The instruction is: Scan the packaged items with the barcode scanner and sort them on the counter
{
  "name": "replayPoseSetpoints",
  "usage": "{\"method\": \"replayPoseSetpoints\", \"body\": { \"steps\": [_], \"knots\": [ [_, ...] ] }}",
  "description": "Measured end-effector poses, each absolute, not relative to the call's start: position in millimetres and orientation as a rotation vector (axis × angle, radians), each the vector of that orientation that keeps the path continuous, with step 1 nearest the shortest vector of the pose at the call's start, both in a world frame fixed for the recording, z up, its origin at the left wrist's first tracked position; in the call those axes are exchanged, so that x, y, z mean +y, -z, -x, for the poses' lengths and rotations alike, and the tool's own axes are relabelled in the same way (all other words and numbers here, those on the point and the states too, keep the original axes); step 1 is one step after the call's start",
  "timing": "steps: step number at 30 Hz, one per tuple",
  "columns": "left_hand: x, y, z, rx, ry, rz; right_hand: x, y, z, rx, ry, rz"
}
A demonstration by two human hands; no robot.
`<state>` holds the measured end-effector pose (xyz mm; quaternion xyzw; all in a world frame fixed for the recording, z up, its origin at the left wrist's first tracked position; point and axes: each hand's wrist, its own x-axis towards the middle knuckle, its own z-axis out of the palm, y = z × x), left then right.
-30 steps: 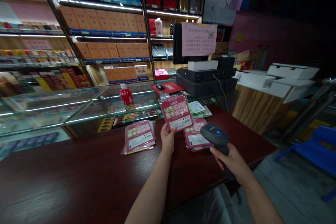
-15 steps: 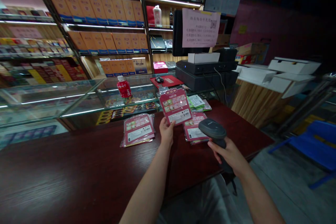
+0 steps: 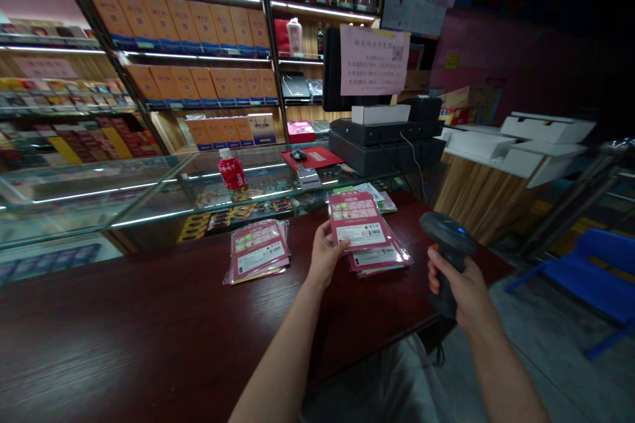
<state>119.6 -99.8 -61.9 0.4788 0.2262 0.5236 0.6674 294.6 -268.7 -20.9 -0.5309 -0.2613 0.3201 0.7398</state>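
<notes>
My left hand [image 3: 327,252] pinches the lower left edge of a pink packet [image 3: 358,217] in clear wrapping, its barcode label facing up. That packet is over the right-hand stack of similar packets [image 3: 380,256]; whether it touches them I cannot tell. Wrapped round the handle of a black barcode scanner [image 3: 449,244] is my right hand [image 3: 464,284], to the right of the stack. A blue light shows on the scanner's head. To the left on the dark wooden counter [image 3: 163,330] lies another stack of pink packets [image 3: 258,248].
Behind the counter runs a glass display case [image 3: 149,192] bearing a red bottle [image 3: 231,170], a red folder [image 3: 317,157] and a mouse [image 3: 298,154]. A monitor with a paper notice [image 3: 374,61] stands beyond. At right is a blue chair [image 3: 595,271].
My left hand has brought the pink packet rightward and down over the right stack. The scanner in my right hand has moved right, away from the packet.
</notes>
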Motion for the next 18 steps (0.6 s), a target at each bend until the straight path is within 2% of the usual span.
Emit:
{"method": "replayPoseSetpoints", "body": {
  "steps": [7,11,18],
  "knots": [
    [-123,65,-140,0.604,-1.131,-1.375,-274,17,-302,-0.571,-0.672,1.141],
    [-133,59,-139,0.867,-1.154,-1.661,-276,18,-305,-0.582,-0.648,1.154],
    [-144,35,-125,1.440,-0.649,-2.404,-273,18,-308,-0.580,-0.627,1.169]
  ]
}}
